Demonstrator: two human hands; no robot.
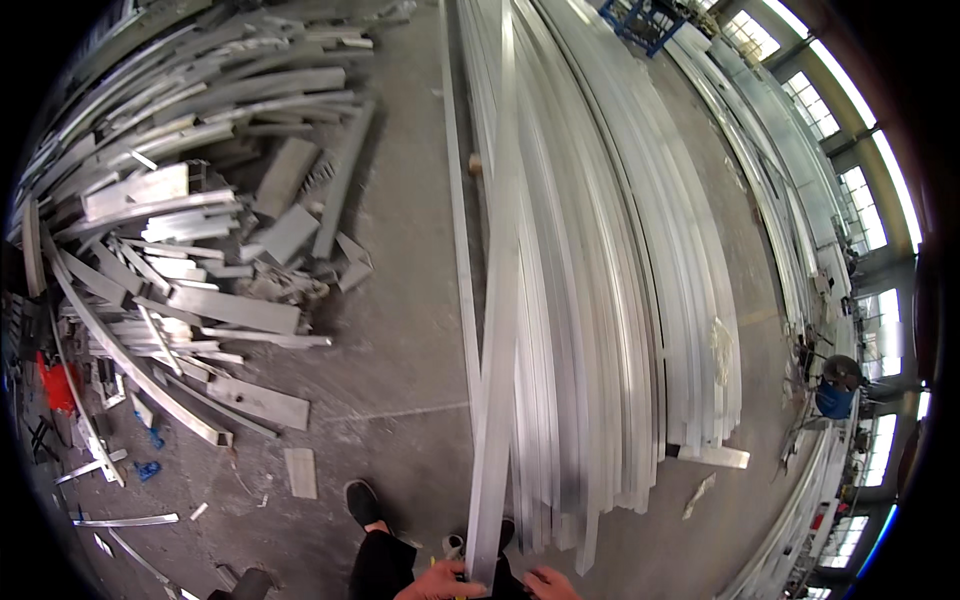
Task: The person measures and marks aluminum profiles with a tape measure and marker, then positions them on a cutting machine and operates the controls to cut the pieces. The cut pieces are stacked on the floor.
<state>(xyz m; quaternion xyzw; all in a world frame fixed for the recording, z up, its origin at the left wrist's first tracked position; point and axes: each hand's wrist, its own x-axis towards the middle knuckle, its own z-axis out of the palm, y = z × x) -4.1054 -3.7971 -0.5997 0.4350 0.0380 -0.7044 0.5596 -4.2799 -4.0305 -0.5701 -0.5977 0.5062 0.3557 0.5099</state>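
Observation:
A long silvery metal bar (497,300) runs from the lower edge up through the middle of the view, lying slanted over the left side of a stack. My left hand (440,581) is closed at the bar's near end, its fingers against the left edge. Small bits of yellow show beside that hand, too little to name. To the right of the bar end, and apart from it, is my right hand (552,584). Its fingers are loosely apart with nothing visible in them; the lower part is cut off by the frame.
Long metal profiles (620,300) lie stacked just right of the bar. A heap of metal offcuts (230,310) spreads over the floor at left. My shoe (362,503) stands beside the bar. Farther right are more profiles (770,210), a blue container (834,400) and windows.

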